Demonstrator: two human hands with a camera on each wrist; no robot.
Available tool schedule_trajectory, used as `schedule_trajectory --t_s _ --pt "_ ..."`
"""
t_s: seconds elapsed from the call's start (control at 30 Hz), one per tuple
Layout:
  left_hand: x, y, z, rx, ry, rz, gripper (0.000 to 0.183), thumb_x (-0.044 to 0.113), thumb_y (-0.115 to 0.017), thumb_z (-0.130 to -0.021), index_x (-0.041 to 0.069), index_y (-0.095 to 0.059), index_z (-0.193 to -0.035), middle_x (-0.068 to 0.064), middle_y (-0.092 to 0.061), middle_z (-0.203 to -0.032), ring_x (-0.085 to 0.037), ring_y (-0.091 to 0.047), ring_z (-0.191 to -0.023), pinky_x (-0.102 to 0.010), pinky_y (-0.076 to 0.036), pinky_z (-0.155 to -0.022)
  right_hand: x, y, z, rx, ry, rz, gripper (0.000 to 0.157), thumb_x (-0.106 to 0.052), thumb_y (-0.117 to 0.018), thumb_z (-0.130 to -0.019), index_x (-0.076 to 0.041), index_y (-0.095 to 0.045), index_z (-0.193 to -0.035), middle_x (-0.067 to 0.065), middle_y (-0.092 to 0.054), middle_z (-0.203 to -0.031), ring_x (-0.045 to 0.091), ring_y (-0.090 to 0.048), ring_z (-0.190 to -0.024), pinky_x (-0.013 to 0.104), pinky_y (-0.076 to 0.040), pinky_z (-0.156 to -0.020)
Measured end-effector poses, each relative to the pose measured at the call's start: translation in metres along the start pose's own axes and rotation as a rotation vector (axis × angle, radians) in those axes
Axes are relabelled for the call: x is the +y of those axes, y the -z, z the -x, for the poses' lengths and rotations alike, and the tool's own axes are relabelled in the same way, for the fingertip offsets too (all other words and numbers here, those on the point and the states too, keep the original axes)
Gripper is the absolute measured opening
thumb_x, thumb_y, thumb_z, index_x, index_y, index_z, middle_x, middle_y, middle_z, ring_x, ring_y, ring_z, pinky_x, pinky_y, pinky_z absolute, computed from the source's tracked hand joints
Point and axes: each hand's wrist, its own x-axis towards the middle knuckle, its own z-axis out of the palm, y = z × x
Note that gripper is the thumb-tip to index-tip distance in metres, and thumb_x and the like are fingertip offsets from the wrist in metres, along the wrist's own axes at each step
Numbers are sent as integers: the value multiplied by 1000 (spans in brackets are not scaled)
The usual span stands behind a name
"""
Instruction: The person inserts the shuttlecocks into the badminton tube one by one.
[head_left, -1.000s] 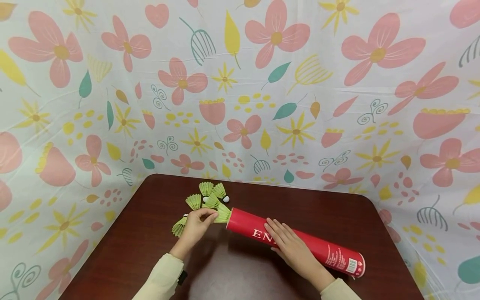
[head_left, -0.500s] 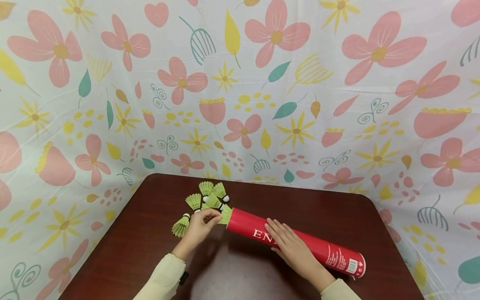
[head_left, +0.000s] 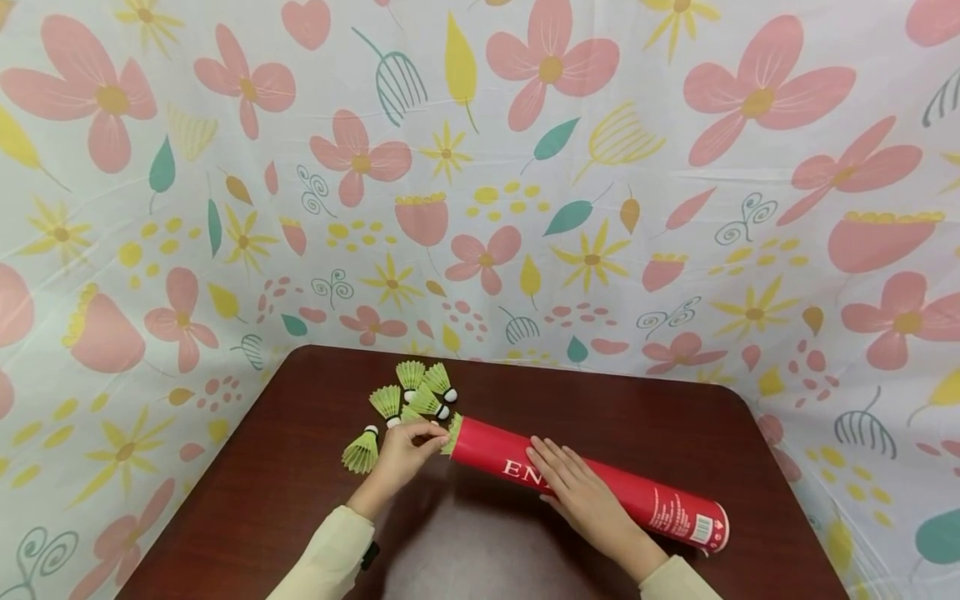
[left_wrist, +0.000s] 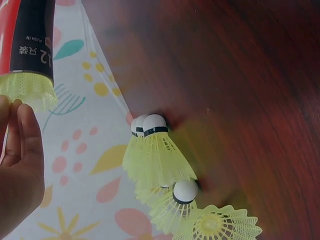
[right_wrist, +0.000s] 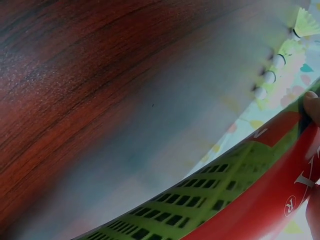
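Observation:
A red shuttlecock tube (head_left: 637,492) lies slantwise on the table, its open end toward the left. My left hand (head_left: 401,460) pinches the skirt rim of a yellow-green shuttlecock (left_wrist: 27,87) at that mouth. Most of this shuttlecock is hidden inside the tube; only the skirt's end shows. My right hand (head_left: 581,500) holds the tube around its middle, fingers across the top and thumb on the near side. Beyond my left hand lie several loose shuttlecocks (head_left: 410,377) with white heads. One shuttlecock (head_left: 362,452) lies apart to the left.
The dark brown table (head_left: 600,400) has rounded far corners. A white cloth (head_left: 480,192) with printed flowers hangs behind it and on both sides. Loose shuttlecocks (left_wrist: 160,155) lie close together, some overlapping, near the tube's mouth.
My left hand has moved slightly right toward the tube, and the pinched shuttlecock has slid deeper into its mouth. My right hand and the tube stay in place.

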Motion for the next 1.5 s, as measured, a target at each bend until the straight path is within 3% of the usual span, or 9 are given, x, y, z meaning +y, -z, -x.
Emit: schedule_trajectory --t_s 0.13,0.2,0.4,0.67,0.73,0.97,1.1,1.27,1.5 --pt "24 3 0 -26 -30 -19 6 -8 -72 -79 -4 -74 -83 -15 -68 -78 -31 -63 -76 -30 -52 -65 -1 2 -1 -28 -18 12 84 -24 -78 -82 -5 -31 -150 14 -36 -151 31 -37 -136 33 -14 -117" --pt "25 3 0 -46 -49 -15 5 -8 -72 -79 -5 -73 -82 -16 -69 -79 -31 -63 -78 -31 -52 -66 -2 2 0 -45 -28 21 94 -19 -84 -75 -6 -30 -150 13 -35 -152 30 -36 -137 35 -17 -116" --pt "25 1 1 -95 -46 8 3 -7 -72 -80 -5 -73 -83 -16 -70 -80 -30 -63 -76 -28 -51 -66 -3 1 2 -36 -24 24 94 -18 -85 -73 -5 -32 -150 13 -34 -152 29 -37 -137 35 -16 -116" --pt "29 1 1 -92 -70 3 6 -10 -72 -78 -5 -73 -82 -17 -69 -79 -29 -63 -73 -26 -50 -64 -2 0 2 -2 -3 20 94 -17 -85 -71 -3 -33 -149 14 -35 -152 32 -39 -135 32 -12 -117" --pt "29 2 1 -100 -64 -5 7 -10 -72 -77 -6 -74 -82 -17 -70 -79 -29 -65 -76 -27 -52 -72 -2 -1 2 -2 -3 19 94 -17 -85 -72 -4 -33 -149 14 -35 -152 31 -39 -135 32 -12 -117" --pt "4 -4 0 -105 -55 -2 8 -8 -74 -76 -4 -75 -83 -13 -72 -81 -25 -69 -85 -35 -50 -92 -3 -3 3 4 -4 25 93 -17 -85 -72 -3 -35 -148 15 -38 -150 30 -38 -136 34 -16 -116" --pt "-15 -5 1 -100 -3 22 7 2 -76 -78 3 -77 -85 -6 -73 -82 -20 -68 -89 -29 -52 -86 -2 -3 3 1 -5 32 91 -19 -84 -74 -3 -34 -149 14 -36 -151 29 -36 -137 34 -15 -117" --pt "-22 -3 3 -107 6 67 8 13 -76 -81 9 -78 -88 -2 -73 -85 -12 -65 -82 -26 -53 -71 0 -2 4 16 -2 35 86 -21 -81 -78 -3 -35 -148 14 -37 -151 29 -36 -137 34 -16 -116" --pt "-27 -1 9 -18 -7 23 8 6 -76 -80 6 -77 -88 -3 -73 -84 -8 -64 -77 -24 -52 -67 2 -1 6 12 3 31 77 -25 -75 -85 -2 -35 -147 15 -37 -150 29 -36 -137 33 -14 -117"
